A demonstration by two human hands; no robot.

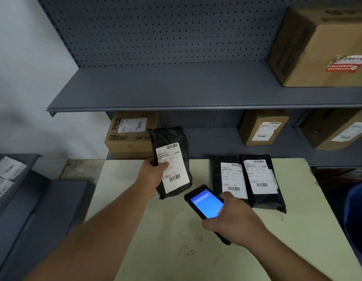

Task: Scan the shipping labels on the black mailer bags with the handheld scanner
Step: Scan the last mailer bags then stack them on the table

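Left hand [153, 169] grips mailer bag [172, 161]; right hand [234, 218] grips scanner [205, 203]; cream table [176, 240], grey shelving [176, 88].

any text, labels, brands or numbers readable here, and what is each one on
No text can be read as words or numbers.
Held mailer bag's label: barcodes and small print, too blurred.
Two mailer bags on the table: barcodes, print too small.
Red sticker on cardboard box: characters blurred.
Handheld scanner: blue screen, illegible.

Dim, even indoor light, soft shadows, glowing scanner screen [206, 204], wide-angle bending at edges
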